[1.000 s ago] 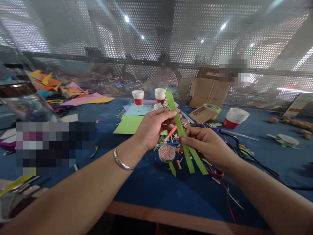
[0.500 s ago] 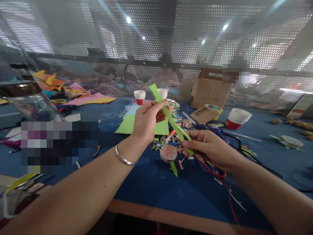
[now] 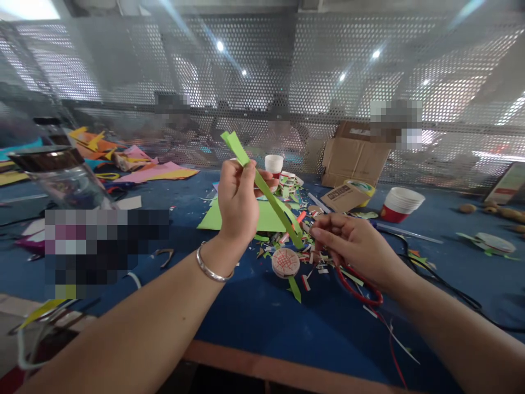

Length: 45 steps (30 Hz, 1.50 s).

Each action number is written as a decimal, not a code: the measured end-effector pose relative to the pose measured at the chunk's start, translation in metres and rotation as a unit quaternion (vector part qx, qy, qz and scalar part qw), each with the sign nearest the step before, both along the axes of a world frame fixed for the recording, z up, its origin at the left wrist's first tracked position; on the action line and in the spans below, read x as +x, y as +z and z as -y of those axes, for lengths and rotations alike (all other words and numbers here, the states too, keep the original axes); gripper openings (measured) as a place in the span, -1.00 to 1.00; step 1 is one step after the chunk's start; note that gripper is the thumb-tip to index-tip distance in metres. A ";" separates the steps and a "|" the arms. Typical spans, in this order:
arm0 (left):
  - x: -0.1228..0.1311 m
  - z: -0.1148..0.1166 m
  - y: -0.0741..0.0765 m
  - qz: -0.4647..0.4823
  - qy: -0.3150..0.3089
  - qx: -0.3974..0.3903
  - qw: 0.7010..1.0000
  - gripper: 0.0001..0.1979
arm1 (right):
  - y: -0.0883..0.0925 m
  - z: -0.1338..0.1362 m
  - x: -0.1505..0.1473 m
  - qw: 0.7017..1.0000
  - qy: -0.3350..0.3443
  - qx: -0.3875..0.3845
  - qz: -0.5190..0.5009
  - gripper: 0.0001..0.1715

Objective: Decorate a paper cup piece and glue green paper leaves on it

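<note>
My left hand [image 3: 240, 200], a silver bangle on its wrist, pinches a folded light-green paper strip [image 3: 268, 192] between thumb and fingers. The strip slants down to the right, and its lower end spreads into layers. Just right of that end is my right hand [image 3: 348, 241], apart from the strip, its thumb and fingers curled together; what they hold, if anything, is not clear. A red loop [image 3: 371, 302] shows beneath the right hand. Below the strip lies a round pale disc [image 3: 286, 262] with red lines and a green paper piece under it. Behind my left hand are green paper sheets [image 3: 209, 216].
Paper scraps [image 3: 324, 262] litter the blue table [image 3: 254, 328]. Stacked paper cups [image 3: 402, 203], another cup [image 3: 273, 164] and a cardboard box [image 3: 355, 156] stand farther back. A glass jar [image 3: 61, 175] and coloured paper [image 3: 151, 169] are left; a green-trimmed disc [image 3: 490, 242] lies right.
My right hand has let go of the strip's lower end. My left hand has shifted left with the strip and turned slightly. The view has tilted up a little.
</note>
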<state>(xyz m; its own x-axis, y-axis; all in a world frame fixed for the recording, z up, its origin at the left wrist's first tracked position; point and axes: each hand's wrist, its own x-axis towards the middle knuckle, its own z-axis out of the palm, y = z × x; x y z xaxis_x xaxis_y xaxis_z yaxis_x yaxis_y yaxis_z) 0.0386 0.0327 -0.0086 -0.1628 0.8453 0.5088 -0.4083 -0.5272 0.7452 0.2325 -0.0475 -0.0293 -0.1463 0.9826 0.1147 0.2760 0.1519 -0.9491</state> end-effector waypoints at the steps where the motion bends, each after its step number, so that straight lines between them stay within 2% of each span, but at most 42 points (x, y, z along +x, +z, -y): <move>1: 0.001 0.002 0.000 -0.012 -0.014 0.006 1.000 -0.84 | 0.000 0.000 -0.001 0.999 -0.023 0.025 0.005 -0.65; 4: 0.006 0.010 -0.001 -0.071 -0.112 -0.013 0.991 -0.90 | 0.001 0.002 -0.002 0.995 -0.062 0.079 0.017 -0.64; 7: 0.012 0.020 -0.002 -0.127 -0.218 -0.047 0.966 -0.91 | 0.002 0.004 -0.003 0.991 -0.080 0.103 0.025 -0.64; 12: 0.020 0.031 -0.005 -0.159 -0.305 -0.108 0.933 -0.92 | 0.005 0.004 -0.004 0.993 -0.056 0.103 0.002 -0.68; 20: 0.028 0.036 -0.008 -0.164 -0.344 -0.109 0.918 -0.90 | 0.007 0.004 -0.003 0.995 -0.029 0.094 -0.019 -0.82; 26: 0.024 0.035 -0.005 -0.151 -0.363 -0.153 0.907 -0.87 | 0.009 0.002 0.000 0.994 -0.046 0.076 -0.065 -0.73; 29: 0.019 0.032 -0.005 -0.174 -0.390 -0.197 0.883 -0.81 | 0.007 0.000 0.004 0.992 -0.065 0.076 -0.081 -0.71; 31: 0.017 0.031 -0.006 -0.199 -0.409 -0.217 0.864 -0.71 | 0.005 -0.002 0.006 0.990 -0.078 0.078 -0.088 -0.69; 34: 0.020 0.034 -0.010 -0.222 -0.431 -0.212 0.849 -0.58 | 0.003 -0.004 0.007 0.987 -0.092 0.088 -0.095 -0.66; 37: 0.025 0.039 -0.013 -0.219 -0.455 -0.214 0.836 -0.53 | 0.003 -0.004 0.007 0.986 -0.103 0.091 -0.098 -0.66; 45: 0.026 0.044 -0.016 -0.241 -0.423 -0.239 0.840 -0.62 | 0.005 -0.006 0.007 0.979 -0.131 0.100 -0.121 -0.65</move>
<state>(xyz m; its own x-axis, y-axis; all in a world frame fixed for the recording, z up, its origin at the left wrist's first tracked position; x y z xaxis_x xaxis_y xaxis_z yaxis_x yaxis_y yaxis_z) 0.0645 -0.0109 -0.0250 0.7265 0.6816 -0.0873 -0.0760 0.2059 0.9756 0.2394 -0.0412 -0.0244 0.1620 0.9370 0.3095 0.1014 0.2962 -0.9497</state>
